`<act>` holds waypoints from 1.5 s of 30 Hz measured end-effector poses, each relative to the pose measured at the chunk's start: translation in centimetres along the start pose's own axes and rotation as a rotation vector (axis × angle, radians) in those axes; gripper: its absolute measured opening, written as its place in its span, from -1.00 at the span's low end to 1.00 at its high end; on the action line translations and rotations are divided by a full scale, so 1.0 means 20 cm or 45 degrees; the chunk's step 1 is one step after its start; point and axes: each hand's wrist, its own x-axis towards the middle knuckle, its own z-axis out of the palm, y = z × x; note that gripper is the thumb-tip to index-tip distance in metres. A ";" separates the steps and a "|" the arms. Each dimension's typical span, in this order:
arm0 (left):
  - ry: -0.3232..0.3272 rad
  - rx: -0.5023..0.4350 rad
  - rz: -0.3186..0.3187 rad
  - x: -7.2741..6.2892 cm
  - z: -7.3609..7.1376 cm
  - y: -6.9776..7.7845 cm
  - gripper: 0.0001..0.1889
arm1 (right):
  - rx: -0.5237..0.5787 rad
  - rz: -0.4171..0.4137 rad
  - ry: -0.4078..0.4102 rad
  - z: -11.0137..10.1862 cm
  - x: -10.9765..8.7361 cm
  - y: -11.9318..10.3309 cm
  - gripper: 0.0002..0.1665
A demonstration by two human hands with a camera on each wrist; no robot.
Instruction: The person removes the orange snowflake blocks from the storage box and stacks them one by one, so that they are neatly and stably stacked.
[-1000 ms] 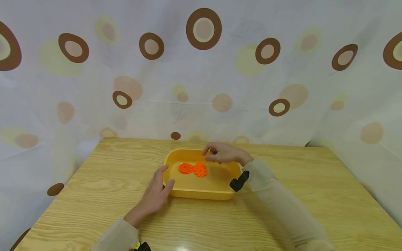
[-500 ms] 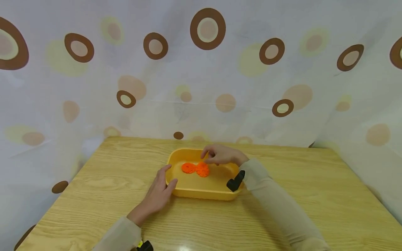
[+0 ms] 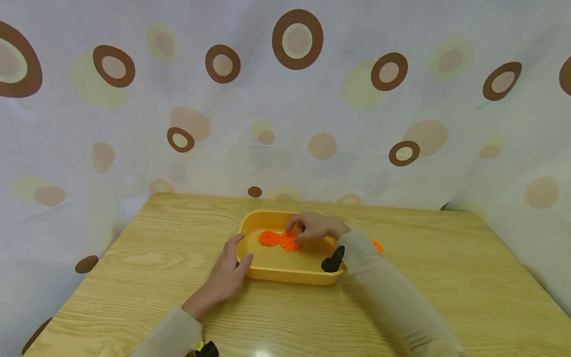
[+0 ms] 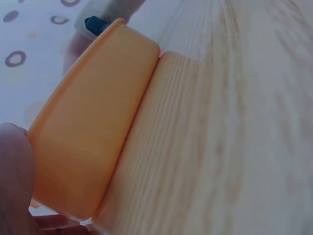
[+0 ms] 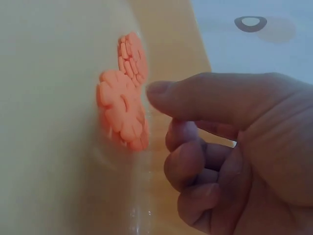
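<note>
A yellow plastic tray (image 3: 267, 260) stands on the wooden table. Orange flower-shaped discs (image 3: 269, 238) lie inside it in two overlapping groups. My right hand (image 3: 315, 226) reaches over the tray from the right, index finger and thumb spread apart at the right-hand discs (image 5: 120, 105). The right wrist view has the thumb tip right beside those discs, with the other fingers loosely bent and nothing in them. My left hand (image 3: 226, 271) rests against the tray's near left corner with fingers and thumb extended; its thumb overlaps the rim in the left wrist view.
Another orange piece (image 3: 377, 246) peeks out from behind the right sleeve, beyond the tray's right side. A cloth (image 3: 285, 99) with round brown and beige prints hangs behind the table. A black wrist camera (image 3: 333, 260) overlaps the tray's right end.
My right hand has lowered slightly toward the right-hand discs. An orange piece has come into view behind the right sleeve. The left hand keeps its place at the tray, while the head view shifts a little.
</note>
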 end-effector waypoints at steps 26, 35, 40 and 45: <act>-0.010 -0.013 0.042 0.04 -0.02 0.00 -0.44 | -0.307 -0.049 0.055 0.02 0.02 0.01 -0.68; 0.007 -0.005 0.013 0.00 -0.02 -0.02 -0.45 | -0.320 -0.019 0.059 0.05 0.04 -0.01 -0.74; 0.007 -0.021 0.031 0.00 -0.01 -0.02 -0.45 | -0.304 0.033 0.056 0.04 0.02 -0.01 -0.83; -0.009 -0.031 0.038 0.01 0.00 -0.01 -0.45 | -0.257 0.064 0.060 0.04 -0.01 0.00 -0.89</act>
